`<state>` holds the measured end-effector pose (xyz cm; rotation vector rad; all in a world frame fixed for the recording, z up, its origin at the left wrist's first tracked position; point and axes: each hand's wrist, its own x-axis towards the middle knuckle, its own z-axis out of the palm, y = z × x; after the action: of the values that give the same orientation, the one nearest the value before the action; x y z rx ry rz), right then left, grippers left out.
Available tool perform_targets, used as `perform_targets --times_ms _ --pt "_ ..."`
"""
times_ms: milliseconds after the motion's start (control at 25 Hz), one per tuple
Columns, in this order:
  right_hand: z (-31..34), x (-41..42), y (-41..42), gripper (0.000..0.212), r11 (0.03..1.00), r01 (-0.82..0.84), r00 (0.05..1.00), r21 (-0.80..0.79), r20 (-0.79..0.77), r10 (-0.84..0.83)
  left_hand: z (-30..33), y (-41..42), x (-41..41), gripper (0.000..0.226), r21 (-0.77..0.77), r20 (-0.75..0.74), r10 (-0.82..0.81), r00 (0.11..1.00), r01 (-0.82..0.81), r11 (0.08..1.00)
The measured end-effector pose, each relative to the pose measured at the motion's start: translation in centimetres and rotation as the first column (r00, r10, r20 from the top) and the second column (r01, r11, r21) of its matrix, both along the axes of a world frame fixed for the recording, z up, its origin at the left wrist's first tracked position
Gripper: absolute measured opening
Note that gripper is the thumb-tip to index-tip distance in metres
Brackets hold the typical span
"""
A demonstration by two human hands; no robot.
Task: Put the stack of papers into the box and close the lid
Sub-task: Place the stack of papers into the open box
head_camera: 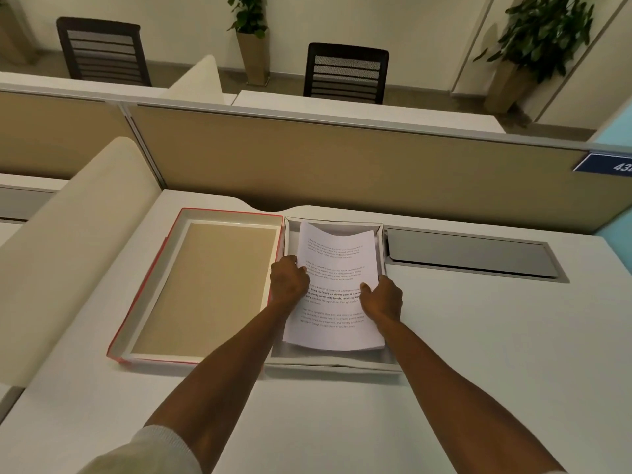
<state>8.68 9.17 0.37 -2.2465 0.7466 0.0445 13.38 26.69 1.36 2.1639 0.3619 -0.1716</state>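
Our left fingers curl around the left edge of the papers, the thumb pressed onto the top sheet, so the left hand pinches the stack from that side. Our right thumb lies on top of the printed page near its right edge, while the other fingers wrap under the edge, so the right hand also grips the stack. We hold the papers between both hands, roughly halfway along their length.

The stack sits over the open box, inside its walls; its far end sags down toward the bottom, and its near end looks slightly raised. We cannot tell whether the sheets touch the bottom yet.

Just left of the box, touching it or nearly so, lies the lid, turned upside down, with a red outer rim and a tan inner panel. Both rest on the white desk. To the right of the box we see a grey cable flap set into the desk. A tan partition stands behind.
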Motion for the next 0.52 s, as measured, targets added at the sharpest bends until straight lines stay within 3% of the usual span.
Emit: perform_targets --times_ms 120,240,320,400,520 --pt "-0.4 -0.1 0.2 0.054 0.991 -0.115 0.993 -0.066 -0.045 0.112 -0.6 -0.5 -0.7 0.040 0.090 0.012 -0.082 0.997 0.080 0.993" --pt "-0.7 -0.6 0.3 0.076 0.978 -0.184 0.980 -0.095 -0.089 0.176 -1.7 -1.0 -1.9 0.073 0.198 -0.003 -0.199 0.980 0.196 0.961" --pt "-0.9 -1.0 0.6 0.082 0.969 -0.217 0.973 -0.118 -0.102 0.205 -2.7 -1.0 -2.5 0.080 0.296 -0.023 -0.280 0.960 0.274 0.915" --pt "-1.0 -1.5 0.9 0.086 0.955 -0.253 0.963 -0.153 -0.133 0.234 -3.5 -0.9 -3.1 0.069 0.381 -0.015 -0.339 0.941 0.319 0.868" --pt "-1.0 -2.5 1.4 0.081 0.909 -0.304 0.952 -0.285 -0.112 0.283 -4.0 -0.5 -3.3 0.033 0.531 0.090 -0.412 0.907 0.306 0.790"
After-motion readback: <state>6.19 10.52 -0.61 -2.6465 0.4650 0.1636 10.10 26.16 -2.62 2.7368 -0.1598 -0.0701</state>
